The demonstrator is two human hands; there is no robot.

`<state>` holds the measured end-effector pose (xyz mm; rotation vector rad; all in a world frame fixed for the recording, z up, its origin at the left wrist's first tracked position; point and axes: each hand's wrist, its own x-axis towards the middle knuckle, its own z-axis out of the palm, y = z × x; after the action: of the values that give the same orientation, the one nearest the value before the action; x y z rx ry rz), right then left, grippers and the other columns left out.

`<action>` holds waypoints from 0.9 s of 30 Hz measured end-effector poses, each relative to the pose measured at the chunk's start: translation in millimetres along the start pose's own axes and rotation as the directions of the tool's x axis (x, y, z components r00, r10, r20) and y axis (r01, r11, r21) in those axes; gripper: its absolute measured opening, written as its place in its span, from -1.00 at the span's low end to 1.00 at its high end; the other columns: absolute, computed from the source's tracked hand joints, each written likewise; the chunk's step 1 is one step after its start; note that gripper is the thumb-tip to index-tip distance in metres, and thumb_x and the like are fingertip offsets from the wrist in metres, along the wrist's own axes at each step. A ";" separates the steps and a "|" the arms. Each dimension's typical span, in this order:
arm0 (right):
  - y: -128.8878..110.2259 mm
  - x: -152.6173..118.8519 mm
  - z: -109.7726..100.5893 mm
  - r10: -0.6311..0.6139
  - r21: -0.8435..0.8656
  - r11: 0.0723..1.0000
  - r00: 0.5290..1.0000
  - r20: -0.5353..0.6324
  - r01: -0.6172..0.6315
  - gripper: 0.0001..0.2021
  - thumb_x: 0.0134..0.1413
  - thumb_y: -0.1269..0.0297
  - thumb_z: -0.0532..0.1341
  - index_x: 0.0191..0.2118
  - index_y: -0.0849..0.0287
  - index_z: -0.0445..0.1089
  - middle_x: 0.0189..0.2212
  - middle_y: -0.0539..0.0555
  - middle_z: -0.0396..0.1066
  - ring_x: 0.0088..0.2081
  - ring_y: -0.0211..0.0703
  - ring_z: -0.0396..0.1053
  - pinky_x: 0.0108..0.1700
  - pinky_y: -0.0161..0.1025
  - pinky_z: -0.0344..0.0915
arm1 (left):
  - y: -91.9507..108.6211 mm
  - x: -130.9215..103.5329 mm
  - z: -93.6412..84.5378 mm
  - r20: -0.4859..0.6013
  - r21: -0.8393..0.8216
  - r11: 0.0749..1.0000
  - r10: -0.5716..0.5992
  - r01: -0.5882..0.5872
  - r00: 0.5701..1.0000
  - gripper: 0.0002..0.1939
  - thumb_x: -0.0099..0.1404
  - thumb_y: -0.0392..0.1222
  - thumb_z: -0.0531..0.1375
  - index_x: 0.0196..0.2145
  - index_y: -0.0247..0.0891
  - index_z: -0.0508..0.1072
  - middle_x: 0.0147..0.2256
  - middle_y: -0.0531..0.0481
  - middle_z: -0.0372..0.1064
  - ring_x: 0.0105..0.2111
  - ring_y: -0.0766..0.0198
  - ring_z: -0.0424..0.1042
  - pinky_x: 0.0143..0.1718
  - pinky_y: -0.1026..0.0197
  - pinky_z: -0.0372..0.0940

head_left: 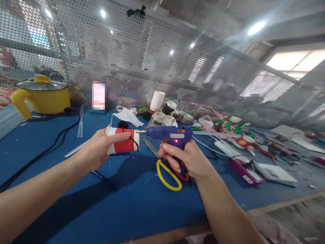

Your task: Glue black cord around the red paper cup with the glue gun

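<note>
Paper cup (122, 145), probably light and crushable, is best held around its wall, where the left hand (98, 149) curls; the right hand (191, 157) grips a glue gun (164, 133).

The left hand (101, 149) and right hand (189, 157) (both bare) are curled, gripping.

Smooth paper cup (121, 145), plastic glue gun (166, 133), metal nozzle (141, 131), matt tabletop (127, 210).

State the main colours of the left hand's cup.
The cup is red around its middle, white at both ends; best seen in the head view.
</note>
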<state>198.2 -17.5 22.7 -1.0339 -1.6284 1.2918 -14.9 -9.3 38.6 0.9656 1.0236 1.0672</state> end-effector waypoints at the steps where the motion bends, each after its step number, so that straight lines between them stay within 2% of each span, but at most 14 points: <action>1: 0.0 -0.3 -0.1 -0.004 -0.001 1.000 1.000 -0.001 0.004 -0.78 -0.01 0.20 0.14 -0.47 0.28 0.34 -0.85 -0.14 0.09 -0.80 -0.46 0.03 -0.76 -0.46 0.01 | 0.2 0.3 -0.4 -0.003 0.000 1.000 -0.002 0.002 1.000 -0.92 0.02 -0.32 0.23 -0.60 -0.30 0.47 -0.70 0.09 0.41 -0.71 0.44 0.34 -0.65 0.46 0.24; 8: -5.4 -3.5 -1.2 0.005 -0.076 0.997 0.999 0.054 -0.001 -0.77 0.02 0.20 0.12 -0.43 0.29 0.33 -0.83 -0.13 0.11 -0.80 -0.45 0.05 -0.77 -0.45 0.04 | -0.9 3.0 -2.8 0.028 -0.055 0.998 -0.020 0.022 0.999 -0.94 0.03 -0.31 0.23 -0.53 -0.36 0.49 -0.58 -0.01 0.47 -0.63 0.39 0.38 -0.57 0.43 0.27; 13: -6.5 -5.4 -1.8 0.000 -0.108 0.994 0.997 0.083 0.009 -0.77 0.03 0.19 0.11 -0.43 0.29 0.32 -0.83 -0.14 0.12 -0.81 -0.45 0.05 -0.78 -0.45 0.04 | -2.3 5.7 -5.1 0.047 -0.065 0.998 -0.020 0.024 0.999 -0.86 0.01 -0.26 0.24 -0.45 -0.42 0.50 -0.48 -0.12 0.49 -0.55 0.30 0.42 -0.50 0.36 0.30; 22: -8.4 -6.2 -4.9 -0.031 -0.124 0.991 0.993 0.114 0.046 -0.83 0.05 0.25 0.10 -0.40 0.28 0.28 -0.84 -0.15 0.15 -0.79 -0.42 0.09 -0.69 -0.40 0.10 | 0.1 4.1 -4.0 0.021 -0.049 0.998 -0.032 0.033 0.999 -0.85 0.04 -0.26 0.22 -0.41 -0.41 0.49 -0.48 -0.11 0.49 -0.55 0.30 0.41 -0.51 0.36 0.29; 27: -7.8 -6.2 -5.1 -0.041 -0.140 0.989 0.996 0.083 0.053 -0.82 0.04 0.24 0.10 -0.40 0.28 0.27 -0.83 -0.17 0.13 -0.80 -0.43 0.07 -0.69 -0.38 0.10 | -0.1 4.5 -4.6 0.020 -0.060 0.997 -0.040 0.042 0.999 -0.85 0.04 -0.27 0.22 -0.42 -0.42 0.49 -0.49 -0.11 0.48 -0.56 0.31 0.40 -0.52 0.36 0.30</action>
<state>204.2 -22.7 30.6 -1.0333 -1.8171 1.2142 -18.6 -4.4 36.6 0.9010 0.9865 1.0473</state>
